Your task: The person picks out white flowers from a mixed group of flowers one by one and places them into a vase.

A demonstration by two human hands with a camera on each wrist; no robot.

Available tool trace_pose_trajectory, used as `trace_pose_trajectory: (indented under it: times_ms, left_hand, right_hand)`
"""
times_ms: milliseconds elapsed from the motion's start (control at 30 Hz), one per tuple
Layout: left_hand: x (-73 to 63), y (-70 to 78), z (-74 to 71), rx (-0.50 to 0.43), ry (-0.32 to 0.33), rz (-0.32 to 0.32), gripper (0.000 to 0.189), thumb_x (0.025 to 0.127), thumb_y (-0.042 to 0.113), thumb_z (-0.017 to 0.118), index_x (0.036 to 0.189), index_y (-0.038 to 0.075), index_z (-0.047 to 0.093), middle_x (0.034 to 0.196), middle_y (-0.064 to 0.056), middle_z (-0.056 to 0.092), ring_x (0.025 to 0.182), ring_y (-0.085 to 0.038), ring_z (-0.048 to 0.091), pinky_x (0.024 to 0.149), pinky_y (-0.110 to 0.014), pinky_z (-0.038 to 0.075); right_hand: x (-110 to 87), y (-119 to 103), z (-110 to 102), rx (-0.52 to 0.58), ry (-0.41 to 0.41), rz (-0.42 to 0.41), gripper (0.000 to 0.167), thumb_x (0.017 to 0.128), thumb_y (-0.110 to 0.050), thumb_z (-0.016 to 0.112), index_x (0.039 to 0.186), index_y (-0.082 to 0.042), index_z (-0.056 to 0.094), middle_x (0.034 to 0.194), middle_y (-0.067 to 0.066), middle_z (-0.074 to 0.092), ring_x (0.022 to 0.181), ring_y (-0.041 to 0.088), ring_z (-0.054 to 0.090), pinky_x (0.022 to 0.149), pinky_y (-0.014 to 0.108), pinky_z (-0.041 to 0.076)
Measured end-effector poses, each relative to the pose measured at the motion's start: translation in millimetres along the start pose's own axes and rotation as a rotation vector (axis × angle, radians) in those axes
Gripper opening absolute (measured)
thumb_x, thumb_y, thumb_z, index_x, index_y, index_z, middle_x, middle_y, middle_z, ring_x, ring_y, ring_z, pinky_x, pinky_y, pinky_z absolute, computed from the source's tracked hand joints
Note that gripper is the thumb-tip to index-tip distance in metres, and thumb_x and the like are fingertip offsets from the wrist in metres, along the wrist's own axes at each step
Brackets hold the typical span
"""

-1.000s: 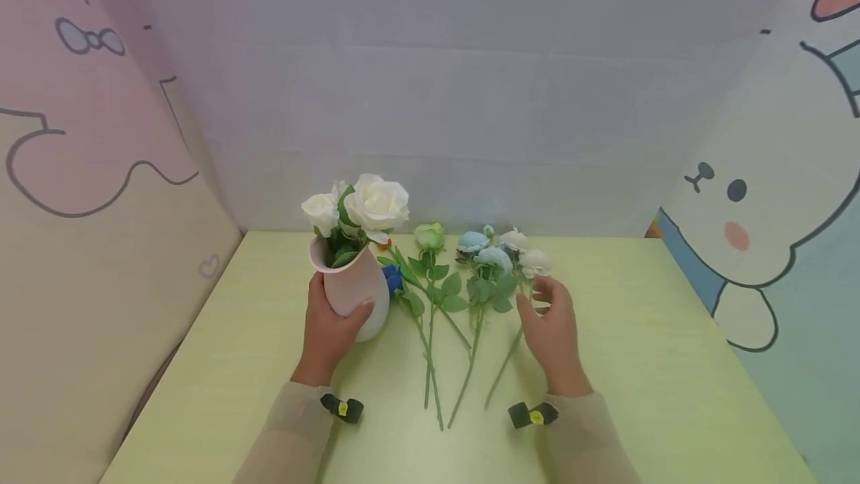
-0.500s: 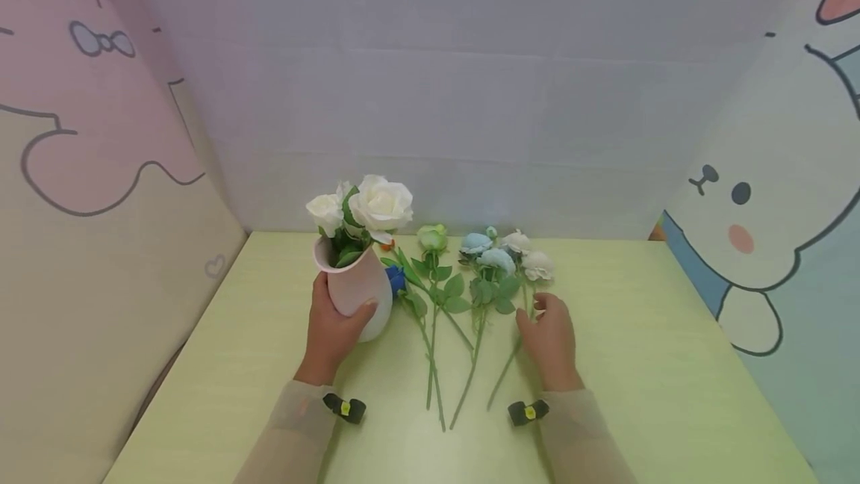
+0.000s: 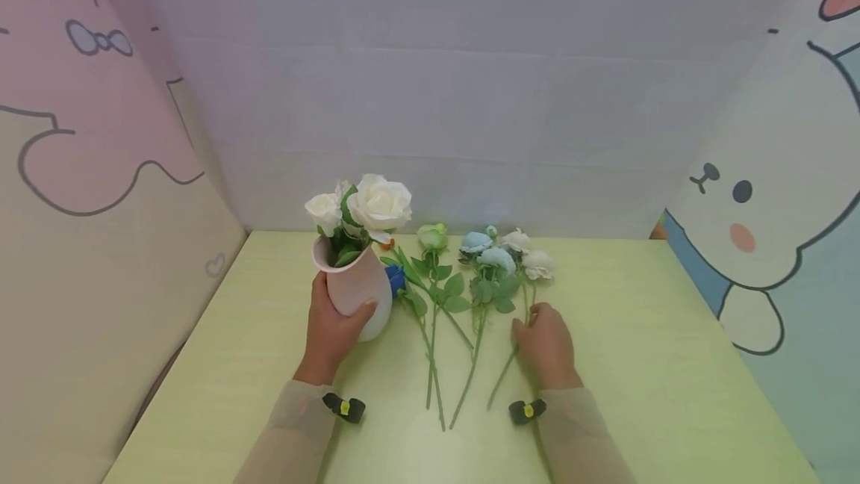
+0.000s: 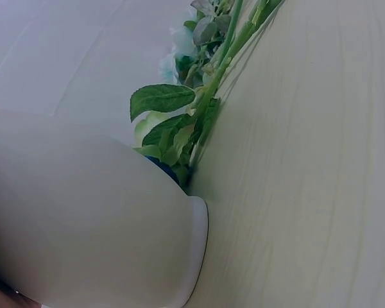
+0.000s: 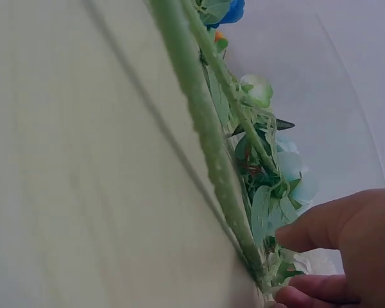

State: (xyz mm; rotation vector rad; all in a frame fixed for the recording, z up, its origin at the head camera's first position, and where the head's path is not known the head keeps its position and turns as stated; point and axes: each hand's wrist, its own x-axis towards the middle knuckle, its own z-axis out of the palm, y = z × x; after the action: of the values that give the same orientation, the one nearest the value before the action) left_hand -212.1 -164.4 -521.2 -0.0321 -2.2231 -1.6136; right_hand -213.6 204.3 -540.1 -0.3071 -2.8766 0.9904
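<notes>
A pale pink-white vase (image 3: pixel 356 286) stands tilted on the left side of the table, with white roses (image 3: pixel 379 204) in its mouth. My left hand (image 3: pixel 332 331) grips its side, thumb across the front; its wrist view shows mostly the vase wall (image 4: pixel 96 212). My right hand (image 3: pixel 547 342) is low over the stem of a whitish flower (image 3: pixel 537 265). In the right wrist view, the fingertips (image 5: pixel 292 296) are at the green stem (image 5: pixel 218 173), the thumb held apart from them. Whether they touch it is hard to tell.
Between the hands lie a blue rose (image 3: pixel 395 278), a green rose (image 3: pixel 432 237) and light-blue flowers (image 3: pixel 496 260), their stems crossing towards the front of the table (image 3: pixel 645 364). Behind stands a plain backdrop (image 3: pixel 430 110); printed cartoon panels flank the sides.
My right hand has come down and back from near the whitish blooms to the stem, its thumb and fingers drawing closer together. The left hand keeps its hold on the vase.
</notes>
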Motion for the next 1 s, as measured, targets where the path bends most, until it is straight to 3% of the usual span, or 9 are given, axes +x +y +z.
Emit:
trace_pose_trajectory:
  times_ms: [267, 433, 667, 1000]
  left_hand:
    - [-1.1, -0.1, -0.3, 0.01, 0.01, 0.004, 0.096, 0.079, 0.021, 0.088, 0.155, 0.012, 0.031, 0.14, -0.014, 0.05, 0.117, -0.035, 0.053, 0.098, -0.057, 0.042]
    - [-0.9, 0.3, -1.4, 0.014, 0.022, 0.022, 0.095, 0.079, 0.021, 0.088, 0.155, 0.012, 0.032, 0.139, -0.015, 0.051, 0.117, -0.035, 0.053, 0.098, -0.056, 0.041]
    - [-1.0, -1.5, -1.6, 0.005, 0.006, 0.011, 0.096, 0.08, 0.022, 0.088, 0.156, 0.013, 0.03, 0.141, -0.013, 0.049, 0.119, -0.034, 0.052, 0.099, -0.056, 0.041]
    - [-0.9, -1.6, -1.1, 0.007, 0.003, 0.012, 0.096, 0.08, 0.023, 0.088, 0.156, 0.013, 0.03, 0.142, -0.013, 0.049, 0.119, -0.034, 0.052, 0.1, -0.057, 0.041]
  right_hand:
    - [1.0, 5.6, -3.7, -0.008, -0.026, 0.031, 0.055, 0.088, -0.017, 0.067, 0.132, 0.013, 0.054, 0.1, 0.021, 0.068, 0.098, 0.04, 0.064, 0.089, 0.055, 0.05]
    - [0.8, 8.5, -9.2, 0.022, -0.052, 0.058, 0.055, 0.087, -0.012, 0.064, 0.134, 0.013, 0.052, 0.106, 0.023, 0.07, 0.104, 0.043, 0.065, 0.093, 0.056, 0.049]
    - [0.5, 11.9, -14.6, 0.004, -0.054, 0.104, 0.04, 0.09, -0.019, 0.062, 0.12, 0.007, 0.062, 0.118, 0.026, 0.067, 0.11, 0.046, 0.062, 0.094, 0.056, 0.048]
    - [2.7, 10.7, -16.8, 0.052, -0.078, 0.163, 0.03, 0.091, -0.025, 0.062, 0.107, 0.0, 0.068, 0.108, 0.018, 0.07, 0.102, 0.039, 0.064, 0.087, 0.053, 0.049]
